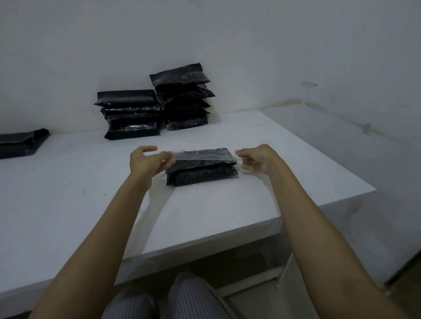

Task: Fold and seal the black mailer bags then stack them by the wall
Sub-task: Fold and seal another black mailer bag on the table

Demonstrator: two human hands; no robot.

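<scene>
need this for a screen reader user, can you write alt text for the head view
Both hands, left hand and right hand, hold the ends of a clear strip stretched over a folded black mailer bag on a white table. Two stacks of black bags stand by the wall.

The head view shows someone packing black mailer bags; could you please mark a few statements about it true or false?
1. Both hands, left hand and right hand, hold a clear strip over the mailer bag. True.
2. Three stacks stand by the wall. False: two, the left stack and the taller right stack.
3. The bag lies on the white table. True.
4. The table's far left holds a red box. False: a flat black bag.
</scene>
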